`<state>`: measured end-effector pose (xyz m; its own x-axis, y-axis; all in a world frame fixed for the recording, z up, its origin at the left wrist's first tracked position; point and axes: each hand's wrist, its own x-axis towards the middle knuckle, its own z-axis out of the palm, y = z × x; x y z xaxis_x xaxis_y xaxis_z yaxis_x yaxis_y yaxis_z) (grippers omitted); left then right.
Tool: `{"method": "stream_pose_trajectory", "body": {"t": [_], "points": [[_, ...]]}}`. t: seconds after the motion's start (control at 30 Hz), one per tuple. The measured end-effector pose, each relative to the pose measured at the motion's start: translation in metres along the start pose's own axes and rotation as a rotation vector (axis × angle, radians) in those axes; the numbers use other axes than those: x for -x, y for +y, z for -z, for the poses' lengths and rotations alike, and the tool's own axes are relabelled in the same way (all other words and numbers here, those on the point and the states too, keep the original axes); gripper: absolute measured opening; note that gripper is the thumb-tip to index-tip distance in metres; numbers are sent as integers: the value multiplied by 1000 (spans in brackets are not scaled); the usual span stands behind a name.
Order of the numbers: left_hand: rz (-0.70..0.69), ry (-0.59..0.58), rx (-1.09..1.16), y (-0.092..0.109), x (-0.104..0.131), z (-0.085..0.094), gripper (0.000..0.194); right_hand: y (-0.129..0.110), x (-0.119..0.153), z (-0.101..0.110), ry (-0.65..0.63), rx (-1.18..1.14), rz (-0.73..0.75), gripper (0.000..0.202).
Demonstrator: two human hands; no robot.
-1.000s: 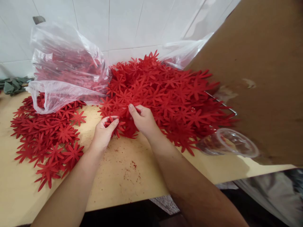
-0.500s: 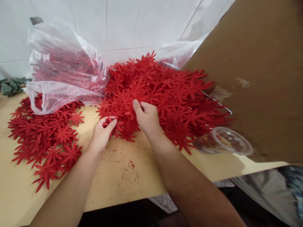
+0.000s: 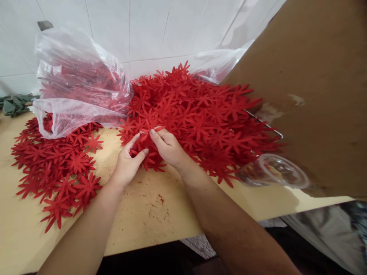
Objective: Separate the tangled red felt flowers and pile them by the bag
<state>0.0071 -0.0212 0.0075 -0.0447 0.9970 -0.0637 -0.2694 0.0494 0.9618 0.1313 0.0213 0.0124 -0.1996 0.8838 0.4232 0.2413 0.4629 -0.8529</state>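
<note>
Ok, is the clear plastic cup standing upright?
No, the clear plastic cup lies tipped on its side by the large pile of red flowers, its open end toward the brown board.

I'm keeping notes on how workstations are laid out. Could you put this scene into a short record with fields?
Left hand: thumb and fingers parted; whether it holds anything is unclear
Right hand: pinches a red piece between thumb and finger
Larger pile: red flower-shaped pieces, beyond the hands
Smaller pile: similar pieces, at left
Plastic bag: see-through, red contents, behind the smaller pile
Clear cup: on its side, by the larger pile
Tabletop: pale, with small dark-red specks
</note>
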Motion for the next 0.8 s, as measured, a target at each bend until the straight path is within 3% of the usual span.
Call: {"method": "stream_pose_trajectory", "body": {"t": [0.13,0.27,0.43,0.5,0.57,0.67,0.8], "points": [[3,16,-16,-4,-1,-1,24,-5,2,-3,-22,-10,51,46],[-1,-30,-47,-4,1,-2,16,-6,3,-4,0,-17,56,45],[9,-26,-157,1,3,-1,14,9,-7,13,376,-22,-78,41],[8,-13,-157,2,2,0,13,15,-11,18,455,-36,-103,36],[9,-15,-143,1,2,0,16,17,-12,17,442,-91,-99,29],[18,-61,-114,0,3,0,40,11,-8,7,352,-164,-106,19],[27,-117,-72,-3,4,-2,56,1,1,-7,232,-109,-64,12]]}}
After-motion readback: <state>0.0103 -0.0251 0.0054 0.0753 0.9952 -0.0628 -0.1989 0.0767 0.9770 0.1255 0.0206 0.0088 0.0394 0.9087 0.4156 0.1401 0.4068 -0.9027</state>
